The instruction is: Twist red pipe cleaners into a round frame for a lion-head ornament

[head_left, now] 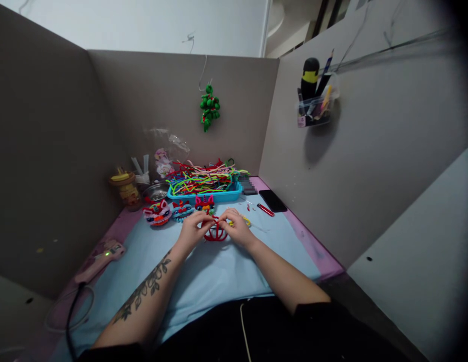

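Note:
A red frame of bent fuzzy stems (216, 235) is held between both hands above the blue cloth. My left hand (195, 229) pinches its upper left part with thumb and fingertips. On the other side, my right hand (236, 227) pinches its upper right part, close to the left fingertips. Just behind the hands stand a red figure with pink ears (204, 203), a blue one (182, 211) and a pink and red one (157, 213). A yellow-handled tool (246, 221), partly hidden, lies beside my right hand.
A blue tray (206, 197) heaped with colourful fuzzy stems stands at the back. A metal bowl (156, 192) and a cup (128, 190) are left of it. On the right lie a red cutter (265, 210) and a phone (273, 200). A corded glue gun (101, 260) rests at left.

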The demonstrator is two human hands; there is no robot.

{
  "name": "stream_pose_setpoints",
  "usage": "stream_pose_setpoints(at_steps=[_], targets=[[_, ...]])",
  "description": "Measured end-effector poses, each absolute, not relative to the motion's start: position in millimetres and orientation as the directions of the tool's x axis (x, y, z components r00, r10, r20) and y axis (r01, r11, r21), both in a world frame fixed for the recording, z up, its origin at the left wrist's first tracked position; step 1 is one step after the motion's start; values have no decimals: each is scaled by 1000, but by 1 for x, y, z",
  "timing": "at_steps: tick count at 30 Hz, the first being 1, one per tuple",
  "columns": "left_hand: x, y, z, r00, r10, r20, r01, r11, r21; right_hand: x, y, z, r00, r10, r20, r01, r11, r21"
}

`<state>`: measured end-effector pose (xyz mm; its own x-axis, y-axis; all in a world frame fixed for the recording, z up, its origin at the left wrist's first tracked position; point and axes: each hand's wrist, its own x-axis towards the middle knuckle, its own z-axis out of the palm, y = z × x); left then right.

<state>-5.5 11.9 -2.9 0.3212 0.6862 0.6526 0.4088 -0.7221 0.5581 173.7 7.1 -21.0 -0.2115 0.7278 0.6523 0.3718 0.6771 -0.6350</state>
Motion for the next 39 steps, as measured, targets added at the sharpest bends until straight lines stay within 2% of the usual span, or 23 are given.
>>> stream_pose_setpoints(at_steps=[5,9,12,16,20,26,30,36,39], targets=[[-8,19,-18,384,522,761,443,-828,344,174,8,-21,-197,729,656,370,675,-638],[-8,20,-22,412,492,767,464,-838,288,174,6,-19,-206,717,666,385,685,-618],[-6,19,-18,432,557,709,469,-810,351,175,5,-20,-222,691,688,410,706,-577],[-3,16,-9,462,680,570,445,-733,514,177,6,-22,-247,661,709,440,728,-526],[-3,14,-2,497,751,434,370,-636,677,177,7,-22,-251,666,702,409,731,-547],[-6,15,-5,484,762,431,330,-615,716,177,9,-22,-212,692,690,374,710,-597],[-7,18,-9,428,730,532,330,-675,660,177,9,-20,-219,698,682,370,706,-604],[-7,18,-11,395,600,696,388,-796,465,178,8,-21,-219,706,673,376,698,-609],[-7,15,-9,374,555,743,397,-820,412,179,8,-21,-230,702,674,382,702,-601]])
